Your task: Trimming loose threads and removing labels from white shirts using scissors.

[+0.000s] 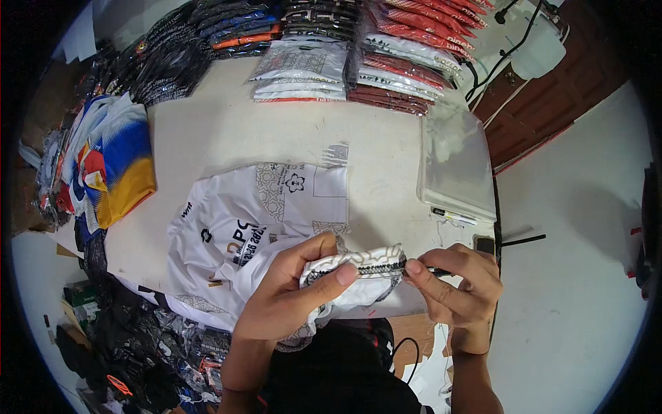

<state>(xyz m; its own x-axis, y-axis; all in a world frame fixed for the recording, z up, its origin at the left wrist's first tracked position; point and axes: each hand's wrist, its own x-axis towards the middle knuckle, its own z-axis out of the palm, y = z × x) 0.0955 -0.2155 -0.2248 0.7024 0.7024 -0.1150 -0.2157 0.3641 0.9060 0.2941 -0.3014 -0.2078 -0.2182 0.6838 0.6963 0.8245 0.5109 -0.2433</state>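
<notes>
A white printed jersey [227, 227] lies bunched at the near left of the table, its patterned edge lifted off the surface. My left hand [295, 295] grips that edge, thumb on top beside a dark stitched seam [380, 269]. At the right end of the seam, my right hand [455, 284] pinches with thumb and forefinger at the cloth's corner. A thin dark tool, its kind not clear, lies within the right fingers, mostly hidden by them.
Bagged garments [305, 67] are stacked along the table's far side. A folded blue, white and yellow jersey [116, 160] sits at the left. Clear plastic bags [455, 160], a marker [454, 216] and a phone-like dark object [484, 244] lie at the right. Black plastic-wrapped items [139, 336] are below the left edge.
</notes>
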